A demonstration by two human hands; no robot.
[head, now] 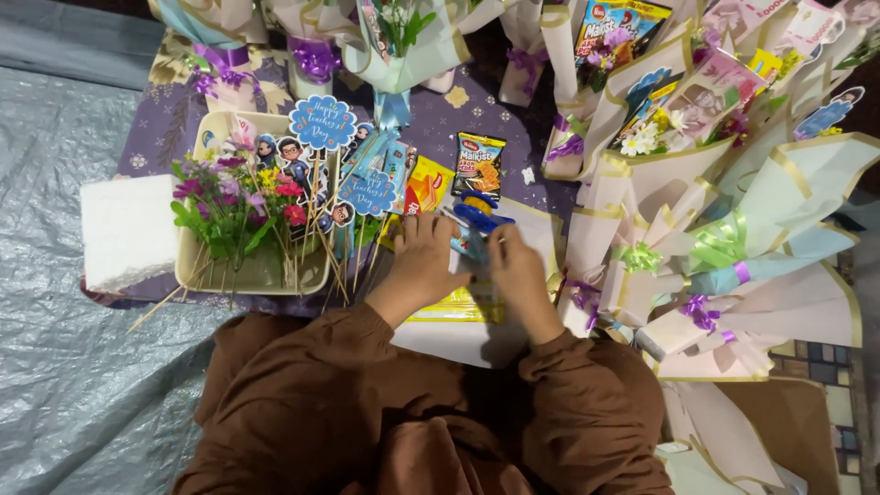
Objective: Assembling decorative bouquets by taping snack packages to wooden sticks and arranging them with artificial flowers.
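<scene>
Wrapped paper bouquets [733, 247], pale cones tied with purple and green ribbon, are being seen heaped to the right of a purple patterned cloth [165, 128], while a cream tray [266, 275] of artificial flowers and skewered paper toppers is sitting to the left beside a white foam block [126, 231]. Between them, a small blue tape dispenser [477, 218] is being held just beyond the fingertips of both hands, above a yellow snack packet [458, 307] whose long axis is running away from the person. The left hand [423, 258] is being pressed, fingers curled, against the dispenser's near left side; the right hand [515, 266] is being pinched narrowly at its right edge. Neither hand is lying noticeably nearer.
</scene>
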